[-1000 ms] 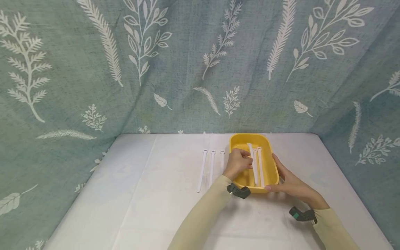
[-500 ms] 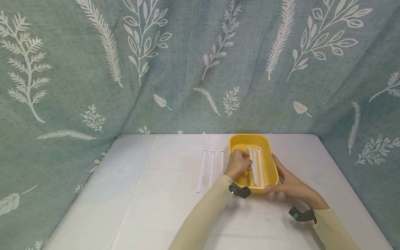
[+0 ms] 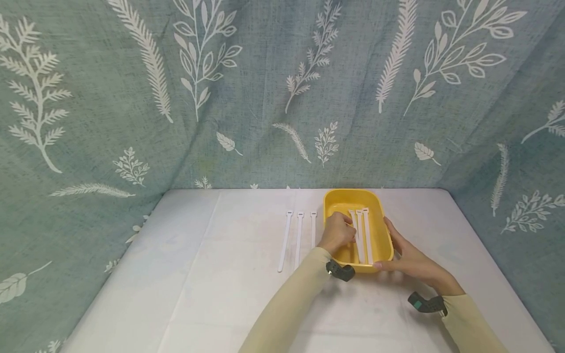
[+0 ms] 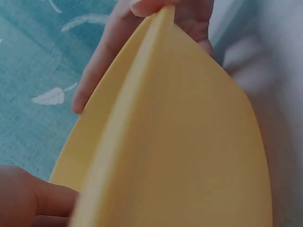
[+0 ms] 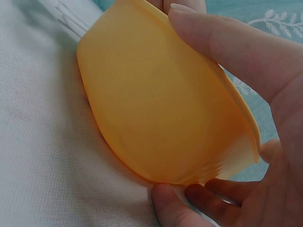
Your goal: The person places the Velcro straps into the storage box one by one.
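Observation:
A yellow tray (image 3: 381,235) stands at the table's back right. My right hand (image 3: 410,257) holds its near right corner, thumb on the near rim and fingers along the side; in the right wrist view some fingertips (image 5: 165,201) touch its base. Inside lie white cable ties with slotted heads, two of them side by side (image 3: 368,235). Just left of these, a third cable tie (image 3: 359,250) slants, pinched by the curled fingers of my left hand (image 3: 338,232), which reaches over the tray's left rim. The tray wall (image 4: 203,132) hides that grip in the left wrist view.
Left of the tray, three more white cable ties (image 3: 286,240) lie roughly parallel on the white tabletop (image 3: 220,284). My left forearm (image 3: 287,304) partly covers the nearer ends of some. A green leaf-patterned cloth (image 3: 265,98) hangs behind the table and at both sides.
The leftmost cable tie in the tray has come down with my left hand, its head dropping level with the other two. My right hand and the tray have stayed put.

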A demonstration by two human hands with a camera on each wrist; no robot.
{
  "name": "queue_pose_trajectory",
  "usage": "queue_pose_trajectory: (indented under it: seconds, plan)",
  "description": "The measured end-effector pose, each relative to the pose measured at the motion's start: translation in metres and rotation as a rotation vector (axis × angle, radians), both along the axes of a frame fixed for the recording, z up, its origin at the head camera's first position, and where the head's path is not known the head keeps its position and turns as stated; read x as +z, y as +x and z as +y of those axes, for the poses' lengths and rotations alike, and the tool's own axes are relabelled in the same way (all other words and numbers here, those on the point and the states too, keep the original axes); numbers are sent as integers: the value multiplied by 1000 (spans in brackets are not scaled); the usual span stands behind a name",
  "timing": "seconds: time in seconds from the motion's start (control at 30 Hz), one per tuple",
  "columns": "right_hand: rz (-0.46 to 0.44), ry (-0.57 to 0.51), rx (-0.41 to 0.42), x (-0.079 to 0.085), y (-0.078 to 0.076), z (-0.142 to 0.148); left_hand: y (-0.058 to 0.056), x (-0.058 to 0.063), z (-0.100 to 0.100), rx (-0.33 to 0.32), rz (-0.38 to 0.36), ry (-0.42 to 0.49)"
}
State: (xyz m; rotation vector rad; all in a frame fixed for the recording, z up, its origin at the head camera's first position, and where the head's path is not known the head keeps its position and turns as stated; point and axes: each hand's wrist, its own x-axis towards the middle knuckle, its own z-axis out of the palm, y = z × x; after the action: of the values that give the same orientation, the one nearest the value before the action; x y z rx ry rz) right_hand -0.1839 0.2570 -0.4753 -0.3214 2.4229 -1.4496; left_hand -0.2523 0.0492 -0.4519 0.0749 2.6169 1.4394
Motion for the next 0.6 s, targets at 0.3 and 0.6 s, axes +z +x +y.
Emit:
queue_pose_trajectory:
  seconds: [0.3,0.6]
  plan:
    - [-5,29,-3,4,1,-2,1,-3,2,-11,48,-58]
    - [-11,17,-9,1,0,-1,0,-4,5,1,17,-131]
